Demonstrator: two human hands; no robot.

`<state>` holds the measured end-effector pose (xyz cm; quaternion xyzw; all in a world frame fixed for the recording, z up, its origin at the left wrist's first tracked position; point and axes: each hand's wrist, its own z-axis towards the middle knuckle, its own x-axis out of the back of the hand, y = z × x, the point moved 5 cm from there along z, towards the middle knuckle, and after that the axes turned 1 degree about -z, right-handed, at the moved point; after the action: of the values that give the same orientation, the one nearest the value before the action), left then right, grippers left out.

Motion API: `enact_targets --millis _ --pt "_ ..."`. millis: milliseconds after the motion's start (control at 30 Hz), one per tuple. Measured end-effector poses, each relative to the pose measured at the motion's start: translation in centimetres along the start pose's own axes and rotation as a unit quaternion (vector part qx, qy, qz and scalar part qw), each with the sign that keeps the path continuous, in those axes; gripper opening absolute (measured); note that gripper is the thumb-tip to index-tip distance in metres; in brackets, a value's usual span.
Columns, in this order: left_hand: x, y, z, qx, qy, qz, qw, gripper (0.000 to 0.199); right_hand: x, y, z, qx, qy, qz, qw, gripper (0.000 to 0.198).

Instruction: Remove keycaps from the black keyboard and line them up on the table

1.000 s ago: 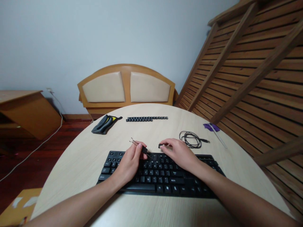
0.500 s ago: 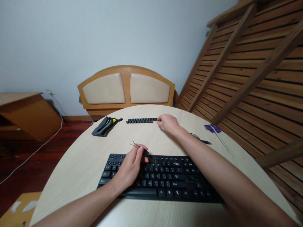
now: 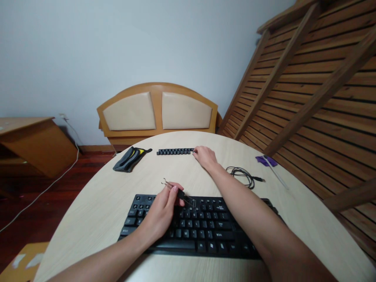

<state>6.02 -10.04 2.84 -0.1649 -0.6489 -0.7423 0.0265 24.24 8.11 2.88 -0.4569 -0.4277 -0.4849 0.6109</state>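
My left hand (image 3: 162, 209) is closed round the black grip of a keycap puller (image 3: 181, 194), whose wire prongs stick out at both ends. It hovers over the upper part of a black keyboard (image 3: 202, 224), where several switches at the top left have no caps. Farther off, keycaps (image 3: 174, 151) lie in two neat rows on the table. At the right end of those rows, my right hand (image 3: 206, 157) pinches a small dark keycap, mostly hidden by the fingers. My right forearm covers part of the keyboard's right side.
A grey and black pouch (image 3: 128, 159) with a yellow lining lies at the left of the round table (image 3: 96, 211). To the right are a coiled black cable (image 3: 245, 176), a purple cloth (image 3: 266, 161) and a thin pale stick (image 3: 277, 175) with a dark tip.
My right hand has shifted slightly left at the keycap rows, and its forearm now leaves more of the cable uncovered. The left hand keeps its hold on the keycap puller.
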Motion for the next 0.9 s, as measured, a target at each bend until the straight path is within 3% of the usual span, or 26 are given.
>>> enact_targets --millis 900 --pt "-0.2 0.0 0.1 0.0 -0.003 -0.014 1.0 0.031 -1.2 0.2 0.6 -0.002 0.026 0.053 0.998 0.026"
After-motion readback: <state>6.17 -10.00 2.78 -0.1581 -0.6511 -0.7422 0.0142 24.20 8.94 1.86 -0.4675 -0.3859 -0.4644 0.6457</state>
